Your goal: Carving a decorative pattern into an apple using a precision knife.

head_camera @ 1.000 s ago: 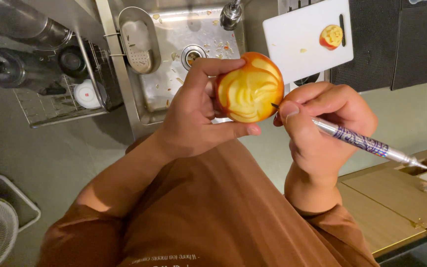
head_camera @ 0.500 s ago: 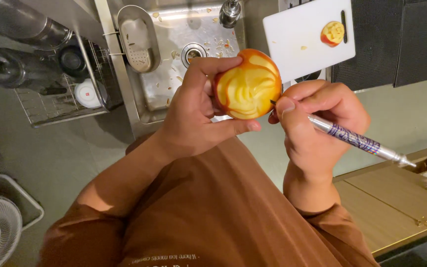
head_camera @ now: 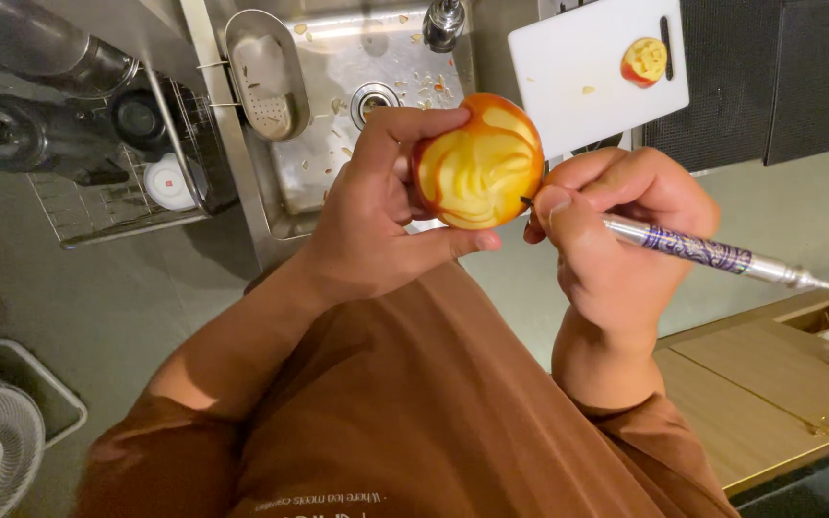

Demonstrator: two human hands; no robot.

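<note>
Carving is the step in hand, I judge: my left hand [head_camera: 376,225] is closed around the apple [head_camera: 479,161], thumb over its top and fingers under its lower edge, holding it up above the sink [head_camera: 338,144] with the cut face turned toward me. That face already shows pale swirling petal cuts, with red skin left around the rim. My right hand [head_camera: 616,240] is curled tight on a slim carving knife [head_camera: 693,249] with a patterned metal handle, gripped like a pen, thumb braced close to the fruit. Its dark tip touches the apple's right edge, just where skin meets flesh.

Whatever stroke comes next calls, in my view, for a shallow, steady cut along that rim, with the left hand turning the fruit a little at a time and the thumb kept clear of the tip.

On the white cutting board [head_camera: 578,67] beyond the sink sits a smaller carved apple piece [head_camera: 644,62], well apart from my hands. Peel scraps lie scattered in the sink basin.

Almost all of the blade is hidden behind my thumb and the fruit, so I cannot tell how deep it sits. The apple's back is out of sight, and the handle's far end nearly reaches the picture's edge.
</note>
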